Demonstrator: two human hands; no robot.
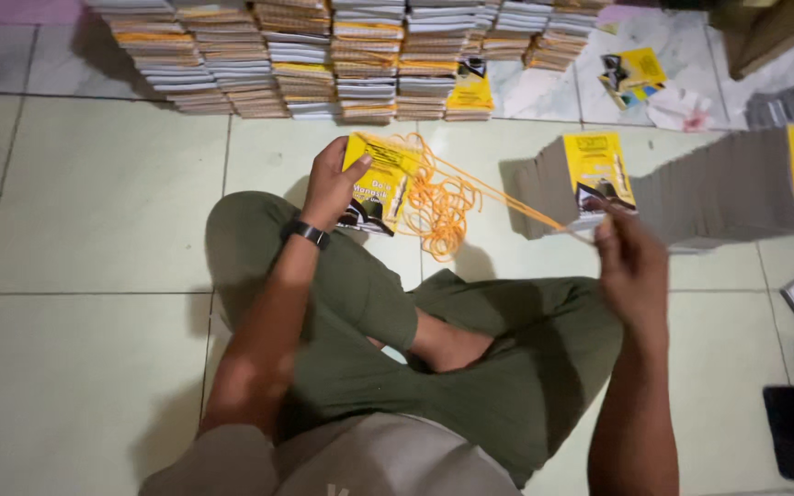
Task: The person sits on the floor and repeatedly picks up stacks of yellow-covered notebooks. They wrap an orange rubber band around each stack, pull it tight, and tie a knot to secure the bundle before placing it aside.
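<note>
My left hand (331,184) grips a small bundle of yellow-covered booklets (380,184) above my left knee. Orange string (443,207) runs across the bundle's top and falls in a loose tangle just right of it. One strand stretches taut to my right hand (631,266), which pinches it out to the right, near a fanned row of booklets (719,188). I sit cross-legged in olive trousers on a tiled floor, and there is a dark watch on my left wrist.
Tall stacks of tied booklets (323,55) line the floor ahead. Loose yellow booklets (631,75) and crumpled paper lie at the far right. A dark phone (790,432) and another dark flat object rest on the floor at the right edge.
</note>
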